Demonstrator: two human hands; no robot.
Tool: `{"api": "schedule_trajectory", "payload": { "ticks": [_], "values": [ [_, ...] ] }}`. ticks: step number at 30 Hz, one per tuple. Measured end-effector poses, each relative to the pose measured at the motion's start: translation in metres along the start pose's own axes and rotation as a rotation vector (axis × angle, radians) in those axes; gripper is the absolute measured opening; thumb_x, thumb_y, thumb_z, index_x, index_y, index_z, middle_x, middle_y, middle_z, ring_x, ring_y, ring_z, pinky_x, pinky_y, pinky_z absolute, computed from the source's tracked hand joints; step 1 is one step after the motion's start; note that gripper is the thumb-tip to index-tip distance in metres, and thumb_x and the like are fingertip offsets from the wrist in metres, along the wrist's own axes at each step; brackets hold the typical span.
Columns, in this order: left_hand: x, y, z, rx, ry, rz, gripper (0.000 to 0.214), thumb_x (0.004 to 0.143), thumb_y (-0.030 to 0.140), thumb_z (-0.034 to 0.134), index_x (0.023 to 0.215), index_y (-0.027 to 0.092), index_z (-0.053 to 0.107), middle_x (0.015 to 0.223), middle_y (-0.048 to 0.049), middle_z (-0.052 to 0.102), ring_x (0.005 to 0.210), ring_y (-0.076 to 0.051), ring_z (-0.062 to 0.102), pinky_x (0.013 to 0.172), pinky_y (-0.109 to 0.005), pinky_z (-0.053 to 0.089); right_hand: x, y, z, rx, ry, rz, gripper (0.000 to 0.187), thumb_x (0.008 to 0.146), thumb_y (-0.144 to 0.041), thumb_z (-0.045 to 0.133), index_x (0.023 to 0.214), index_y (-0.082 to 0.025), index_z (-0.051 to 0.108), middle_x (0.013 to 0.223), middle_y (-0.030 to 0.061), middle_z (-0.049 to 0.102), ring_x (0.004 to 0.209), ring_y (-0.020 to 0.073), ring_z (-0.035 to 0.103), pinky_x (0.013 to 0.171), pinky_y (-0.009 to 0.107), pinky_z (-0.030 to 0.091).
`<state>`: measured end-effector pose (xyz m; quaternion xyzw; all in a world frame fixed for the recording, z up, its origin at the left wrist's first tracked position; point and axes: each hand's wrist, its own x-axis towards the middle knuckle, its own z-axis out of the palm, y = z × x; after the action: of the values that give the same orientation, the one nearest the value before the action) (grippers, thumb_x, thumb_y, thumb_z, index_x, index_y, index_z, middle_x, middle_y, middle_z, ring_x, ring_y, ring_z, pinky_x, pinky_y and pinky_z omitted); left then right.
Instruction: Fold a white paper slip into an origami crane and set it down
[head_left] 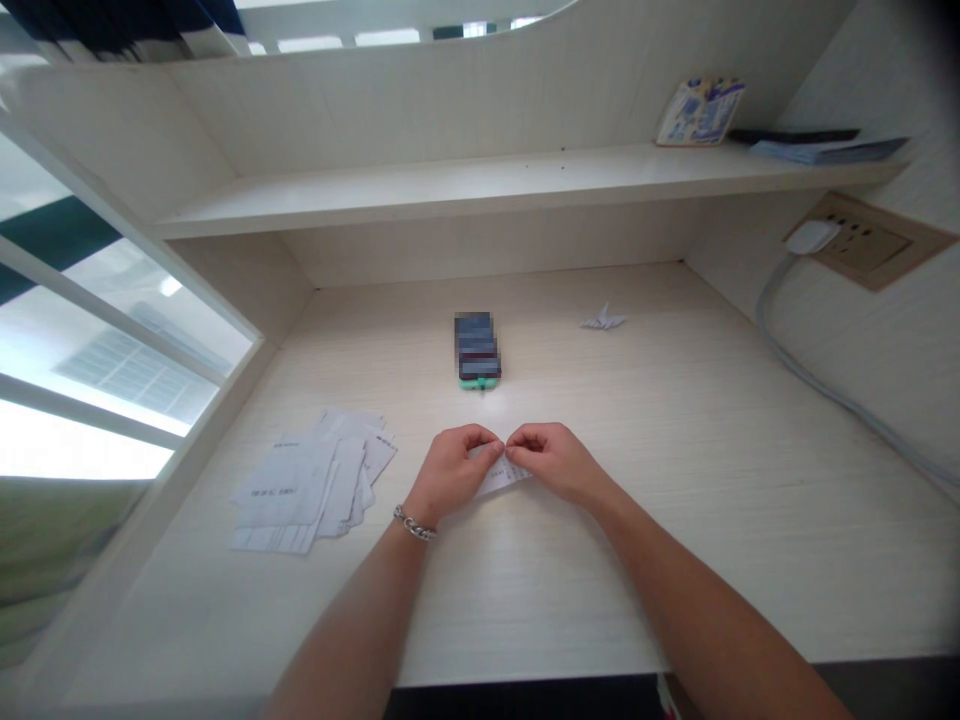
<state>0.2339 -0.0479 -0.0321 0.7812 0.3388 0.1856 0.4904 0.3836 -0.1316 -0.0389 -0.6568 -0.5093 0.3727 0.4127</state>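
My left hand (454, 468) and my right hand (551, 458) meet at the middle of a pale wooden desk (675, 520). Both pinch a small folded piece of white printed paper (501, 477), fingertips touching at its top edge. The paper rests low, close to the desk surface, mostly covered by my fingers. A silver chain bracelet (415, 525) circles my left wrist. A phone (477, 349) in a teal case lies flat just beyond my hands.
A loose pile of white printed sheets (311, 480) lies to the left. A small folded paper crane (604, 319) sits at the back right. A shelf (487, 185) above holds a packet (700, 110) and booklets. A grey cable (817, 385) runs from a wall socket (862, 240).
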Motion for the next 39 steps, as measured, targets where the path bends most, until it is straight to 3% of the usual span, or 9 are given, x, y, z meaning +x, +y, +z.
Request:
{"api": "schedule_trajectory", "payload": {
  "ticks": [7,13,18,23,31,34,39],
  "values": [
    [0.004,-0.008,-0.011,-0.075,0.036,-0.060,0.026,0.073,0.038,0.057,0.073,0.014,0.066,0.069,-0.0045,0.066,0.062,-0.015,0.056,0.057,-0.023,0.042,-0.001,0.000,-0.013,0.134,-0.097,0.161,0.012,0.066,-0.018,0.052,0.064,-0.016,0.064,0.056,0.0017,0.063,0.053,0.0132,0.056,0.052,0.023,0.042],
    [0.005,-0.011,-0.023,-0.149,0.057,-0.095,0.026,0.071,0.038,0.061,0.073,0.013,0.066,0.068,-0.0043,0.065,0.060,-0.014,0.055,0.055,-0.022,0.042,-0.002,0.006,-0.024,0.194,-0.136,0.182,0.010,0.065,-0.016,0.053,0.064,-0.016,0.063,0.054,0.0014,0.062,0.050,0.0128,0.055,0.052,0.024,0.044],
    [0.005,-0.015,-0.033,-0.157,0.162,-0.104,0.026,0.070,0.039,0.062,0.076,0.013,0.067,0.069,-0.0046,0.066,0.061,-0.014,0.056,0.054,-0.022,0.041,-0.004,0.010,-0.035,0.237,-0.044,0.166,0.010,0.069,-0.021,0.055,0.067,-0.015,0.063,0.058,0.0022,0.062,0.052,0.0124,0.056,0.054,0.025,0.045],
    [0.004,-0.011,-0.020,-0.143,0.091,-0.050,0.028,0.073,0.040,0.060,0.078,0.013,0.066,0.075,-0.0059,0.068,0.064,-0.014,0.058,0.057,-0.023,0.043,-0.003,0.005,-0.025,0.248,-0.002,0.067,0.021,0.076,-0.033,0.056,0.081,-0.014,0.065,0.069,0.0038,0.064,0.059,0.0131,0.057,0.058,0.026,0.045],
    [0.000,0.002,0.000,-0.003,-0.047,0.024,0.026,0.079,0.037,0.053,0.079,0.015,0.067,0.077,-0.0049,0.068,0.067,-0.015,0.058,0.059,-0.023,0.043,-0.004,0.002,-0.006,0.003,-0.046,-0.010,0.015,0.074,-0.024,0.053,0.073,-0.017,0.066,0.063,-0.0005,0.059,0.059,0.0113,0.050,0.052,0.023,0.035],
    [0.001,-0.001,0.000,0.003,-0.032,0.010,0.025,0.078,0.036,0.055,0.077,0.015,0.067,0.076,-0.0050,0.068,0.067,-0.015,0.058,0.059,-0.023,0.043,-0.003,0.004,-0.007,-0.025,-0.042,0.016,0.012,0.071,-0.020,0.052,0.068,-0.016,0.063,0.060,-0.0013,0.057,0.057,0.0108,0.048,0.051,0.022,0.034],
    [0.006,-0.016,-0.016,-0.057,0.100,-0.039,0.027,0.074,0.039,0.059,0.077,0.014,0.067,0.075,-0.0059,0.068,0.068,-0.015,0.058,0.058,-0.023,0.043,-0.001,0.013,-0.018,0.066,-0.087,0.079,0.011,0.069,-0.016,0.051,0.066,-0.016,0.061,0.058,0.0000,0.059,0.056,0.0120,0.052,0.053,0.023,0.038]
  ]
}}
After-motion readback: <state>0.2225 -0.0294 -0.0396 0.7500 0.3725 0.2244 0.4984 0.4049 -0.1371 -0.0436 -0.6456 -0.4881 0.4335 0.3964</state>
